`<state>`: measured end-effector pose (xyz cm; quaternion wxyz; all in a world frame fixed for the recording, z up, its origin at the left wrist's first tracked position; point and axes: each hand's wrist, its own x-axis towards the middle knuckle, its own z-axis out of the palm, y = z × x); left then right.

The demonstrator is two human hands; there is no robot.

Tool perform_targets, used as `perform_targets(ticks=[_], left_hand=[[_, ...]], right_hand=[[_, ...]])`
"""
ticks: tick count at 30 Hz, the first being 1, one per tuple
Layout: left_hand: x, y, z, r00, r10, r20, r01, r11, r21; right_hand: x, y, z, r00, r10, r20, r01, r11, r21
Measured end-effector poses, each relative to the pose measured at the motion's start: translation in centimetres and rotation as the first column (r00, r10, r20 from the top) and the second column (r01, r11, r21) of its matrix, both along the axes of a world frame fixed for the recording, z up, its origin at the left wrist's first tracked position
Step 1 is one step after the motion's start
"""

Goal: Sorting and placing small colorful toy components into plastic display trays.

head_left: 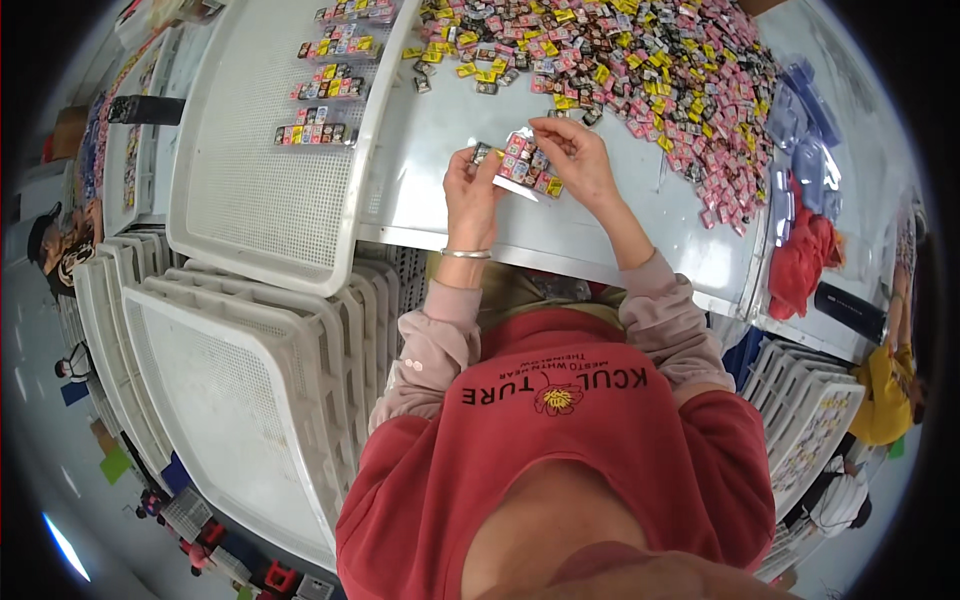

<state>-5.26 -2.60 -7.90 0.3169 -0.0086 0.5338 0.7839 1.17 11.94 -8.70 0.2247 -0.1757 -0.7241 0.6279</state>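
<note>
Over the near edge of the metal worktable [430, 205], my left hand [472, 195] grips the left end of a small clear plastic tray [524, 166]. Pink, black and yellow small wrapped blocks sit in rows inside it. My right hand [580, 160] is at the tray's upper right side, its thumb and fingers bent together. Whatever is between those fingertips is too small to make out. Beyond both hands spreads a large heap of loose wrapped blocks [640, 70] in the same colours.
At left, a white mesh tray [240, 190] bears several filled packs [315, 128]. Stacked white trays [230, 370] stand below it. Clear plastic trays [810, 150], a red cloth or bag [800, 250] and a black box [850, 312] lie right. Other people [885, 395] work farther off.
</note>
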Motion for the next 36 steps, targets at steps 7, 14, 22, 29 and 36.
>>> perform_targets(ticks=[7,14,22,29,36], left_hand=[[0.3,-0.9,0.1,0.996,-0.017,-0.090,0.004,0.990,-0.139],[0.3,-0.8,0.4,0.992,0.024,-0.122,-0.044,0.986,-0.162],[-0.3,-1.2,-0.2,0.976,-0.015,-0.217,-0.026,0.982,-0.187],[0.1,-1.2,-0.7,0.977,0.006,-0.215,-0.047,0.982,-0.184],[-1.4,-1.9,-1.4,0.759,-0.306,-0.575,-0.159,0.769,-0.619]], right_hand=[[-0.1,-0.8,0.4,0.999,-0.012,0.046,-0.004,0.944,0.329],[-0.7,-1.8,-0.5,0.991,-0.091,-0.098,0.133,0.774,0.619],[-1.5,-0.7,0.2,0.989,0.025,0.144,-0.081,0.916,0.393],[-1.7,-1.0,0.2,0.979,0.001,0.202,-0.121,0.806,0.579],[-1.1,-0.7,0.5,0.971,0.124,0.205,-0.232,0.695,0.681]])
